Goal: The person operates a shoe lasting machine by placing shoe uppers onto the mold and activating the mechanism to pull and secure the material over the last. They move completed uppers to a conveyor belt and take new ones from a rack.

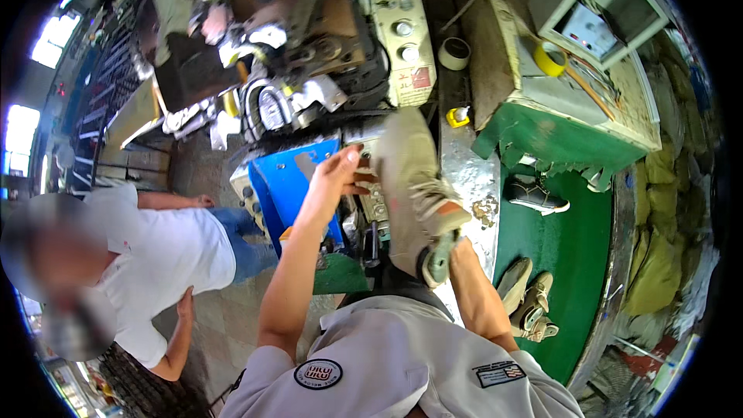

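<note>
A beige lace-up sneaker (398, 193) is raised in front of me, toe pointing away, with a greenish piece standing in its opening. My right hand (463, 254) has it by the heel end; most of that hand's fingers are hidden behind the sneaker. To the left of the toe, my left hand (343, 173) is open, fingers spread toward the sneaker's side; I cannot tell whether the fingertips touch it. Beyond the toe stands a machine with a cream control panel (401, 46) of knobs and buttons.
A blue machine panel (290, 178) lies left. Right, a green bench (569, 279) bears a dark sneaker (534, 194) and a beige pair (529, 302). A cabinet (573, 135) holds yellow tape (550, 59). Another person (170, 248) in a white shirt stands at left.
</note>
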The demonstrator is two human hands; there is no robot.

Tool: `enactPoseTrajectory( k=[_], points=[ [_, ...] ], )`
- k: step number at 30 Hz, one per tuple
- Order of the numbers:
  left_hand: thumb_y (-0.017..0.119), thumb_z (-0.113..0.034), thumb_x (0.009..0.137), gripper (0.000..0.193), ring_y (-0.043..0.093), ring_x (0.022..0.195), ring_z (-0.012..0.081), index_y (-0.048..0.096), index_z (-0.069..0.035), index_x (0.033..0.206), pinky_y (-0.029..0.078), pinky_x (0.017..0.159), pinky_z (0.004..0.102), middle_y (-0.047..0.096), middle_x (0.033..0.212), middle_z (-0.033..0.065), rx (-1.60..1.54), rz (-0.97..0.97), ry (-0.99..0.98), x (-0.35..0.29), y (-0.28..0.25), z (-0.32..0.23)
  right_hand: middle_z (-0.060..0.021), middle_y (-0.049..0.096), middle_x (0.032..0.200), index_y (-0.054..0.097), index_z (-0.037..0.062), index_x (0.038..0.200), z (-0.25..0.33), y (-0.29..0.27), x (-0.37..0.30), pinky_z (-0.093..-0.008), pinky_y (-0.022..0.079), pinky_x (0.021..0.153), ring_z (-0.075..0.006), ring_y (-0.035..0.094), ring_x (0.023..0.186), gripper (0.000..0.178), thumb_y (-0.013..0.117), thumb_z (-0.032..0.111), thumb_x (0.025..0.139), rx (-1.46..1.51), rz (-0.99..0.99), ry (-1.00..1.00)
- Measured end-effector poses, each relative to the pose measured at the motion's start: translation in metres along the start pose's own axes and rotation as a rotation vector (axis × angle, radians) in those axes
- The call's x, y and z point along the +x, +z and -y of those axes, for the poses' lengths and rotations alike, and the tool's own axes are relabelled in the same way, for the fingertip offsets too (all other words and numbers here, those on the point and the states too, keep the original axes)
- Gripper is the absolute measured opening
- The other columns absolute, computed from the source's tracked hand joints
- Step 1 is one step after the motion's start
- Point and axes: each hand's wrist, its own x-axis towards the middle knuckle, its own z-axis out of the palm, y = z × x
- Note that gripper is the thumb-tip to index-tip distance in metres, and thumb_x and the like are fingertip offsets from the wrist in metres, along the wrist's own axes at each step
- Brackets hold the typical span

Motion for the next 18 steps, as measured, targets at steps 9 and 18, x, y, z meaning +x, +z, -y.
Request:
enactPoseTrajectory(
  k=[9, 18],
  points=[
    [0.071, -0.006, 0.09, 0.027, 0.071, 0.084, 0.0155, 0.07, 0.005, 0.114, 0.06, 0.074, 0.0292, 0.074, 0.101, 0.0103, -0.035, -0.255, 0.09, -0.01, -0.161, 0.003, -0.0094, 0.068, 0.12, 0.056, -0.0003, 0.138, -0.1, 0.07, 0.115, -0.0327, 0.057, 0.088, -0.0179, 0.067, 0.102, 0.047, 0.068, 0.02, 0.097, -0.384, -0.057, -0.049],
    [0.065, 0.008, 0.086, 0.039, 0.073, 0.091, 0.0242, 0.064, 0.009, 0.125, 0.062, 0.08, 0.0343, 0.071, 0.113, 0.0173, -0.144, -0.567, 0.31, 0.008, -0.194, -0.014, -0.0102, 0.066, 0.126, 0.053, -0.0017, 0.141, -0.14, 0.112, 0.182, -0.031, 0.054, 0.094, -0.0171, 0.066, 0.108, 0.051, 0.067, 0.02, 0.098, -0.407, -0.087, -0.196]
  ],
)
